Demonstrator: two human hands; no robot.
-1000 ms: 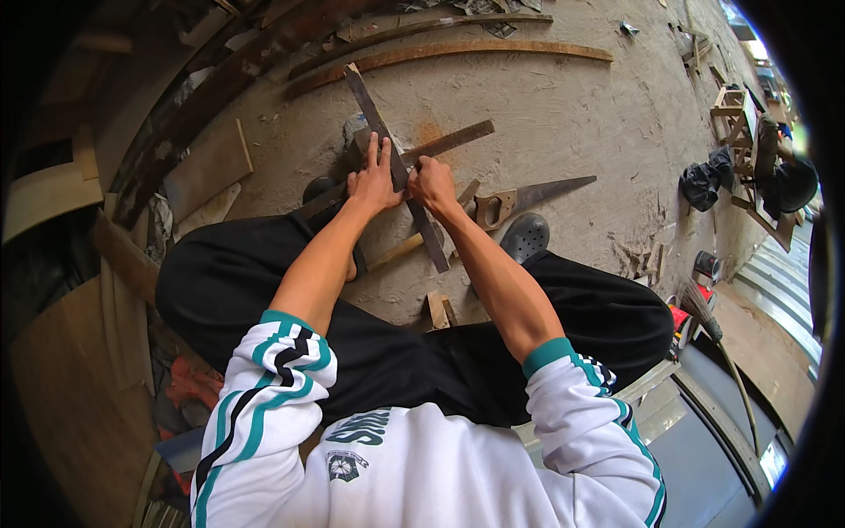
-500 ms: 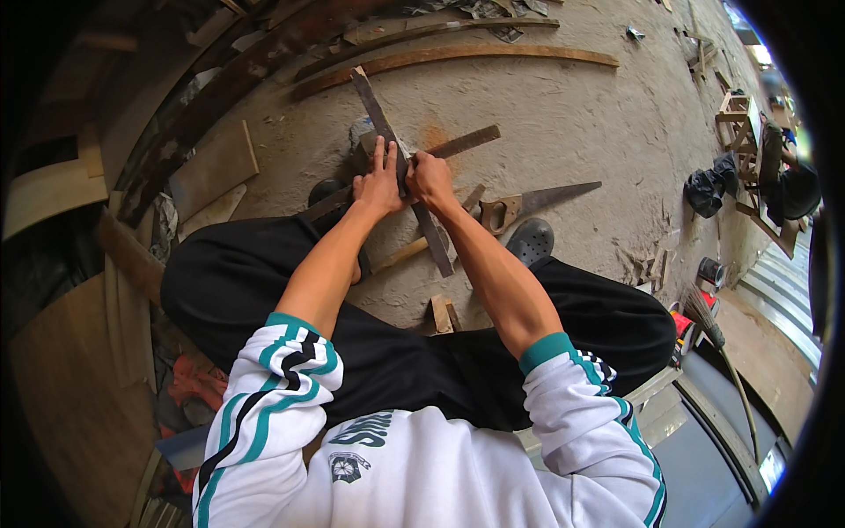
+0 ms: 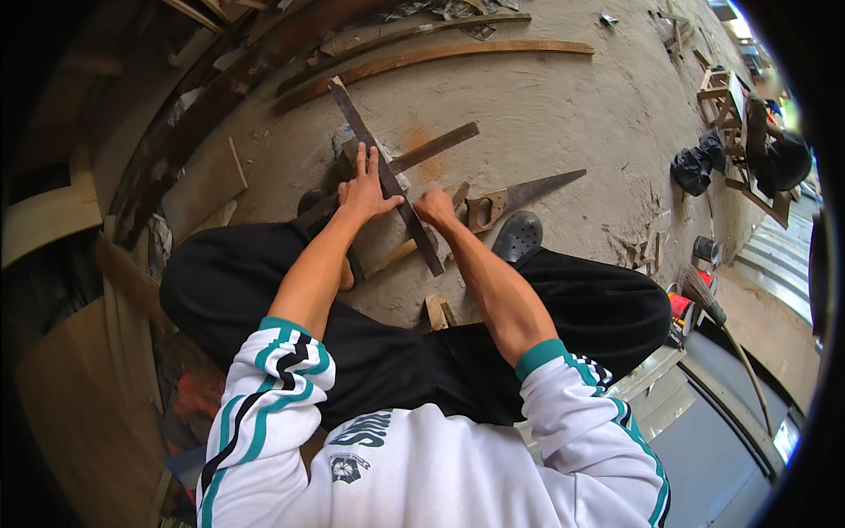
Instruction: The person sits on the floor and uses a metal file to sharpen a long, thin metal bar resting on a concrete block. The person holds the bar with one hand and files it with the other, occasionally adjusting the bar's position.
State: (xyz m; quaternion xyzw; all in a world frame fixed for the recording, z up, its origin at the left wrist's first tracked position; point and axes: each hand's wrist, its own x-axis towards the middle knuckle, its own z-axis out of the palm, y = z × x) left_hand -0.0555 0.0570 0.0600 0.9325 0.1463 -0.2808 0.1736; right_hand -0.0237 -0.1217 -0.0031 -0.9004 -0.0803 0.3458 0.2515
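Note:
A long dark wooden strip (image 3: 352, 114) lies slantwise in front of me, across a second dark strip (image 3: 440, 148). My left hand (image 3: 365, 194) rests on the long strip near the crossing, fingers stretched and thumb spread. Just right of the strip, my right hand (image 3: 435, 208) is closed; whatever its fingers hold, if anything, is hidden. A handsaw (image 3: 537, 191) with a wooden handle lies on the ground to the right of that hand. Below the strips runs a pale wooden stick (image 3: 390, 258), partly covered by the long strip. A greyish block (image 3: 345, 145) shows beneath the crossing.
My grey clog (image 3: 519, 236) is beside the saw. Small wood offcuts (image 3: 437, 311) lie between my legs. Long boards (image 3: 440, 60) stretch across the far ground. To the right are a black bag (image 3: 695, 167), paint cans (image 3: 706, 251) and a broom (image 3: 704, 295). Plywood (image 3: 207, 187) leans at left.
My right hand has come away from the crossing, moving right and toward me. My left hand stays on the long strip with its thumb spread wider. The whole view has shifted slightly.

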